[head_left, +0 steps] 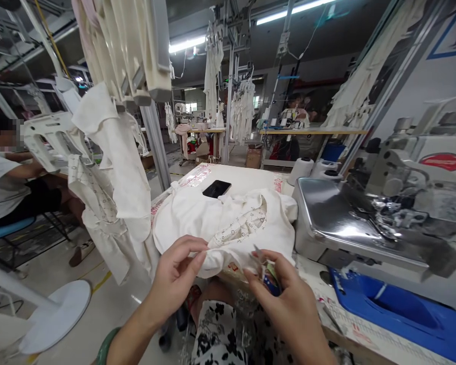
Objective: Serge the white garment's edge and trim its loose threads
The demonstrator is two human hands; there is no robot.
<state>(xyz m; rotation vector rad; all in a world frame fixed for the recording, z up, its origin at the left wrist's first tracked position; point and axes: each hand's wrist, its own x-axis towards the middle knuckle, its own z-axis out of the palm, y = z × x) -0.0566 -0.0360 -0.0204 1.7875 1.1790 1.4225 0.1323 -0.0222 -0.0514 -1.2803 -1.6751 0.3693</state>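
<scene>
Item: my left hand (175, 279), fingers and thumb pinched narrow on the hem of a white cotton garment (228, 233), bunched at the near edge of the sewing table (243, 175). Item: my right hand (279, 299), gripping a small blue-and-white label (270, 279) close against the fold, a tight hold near the fabric.

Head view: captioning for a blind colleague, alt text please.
The left hand and right hand gather the edge of a cream garment on a sewing table, the right holding a blue patterned label. A black phone lies beyond, a sewing machine stands right, a co-worker sits left.
</scene>
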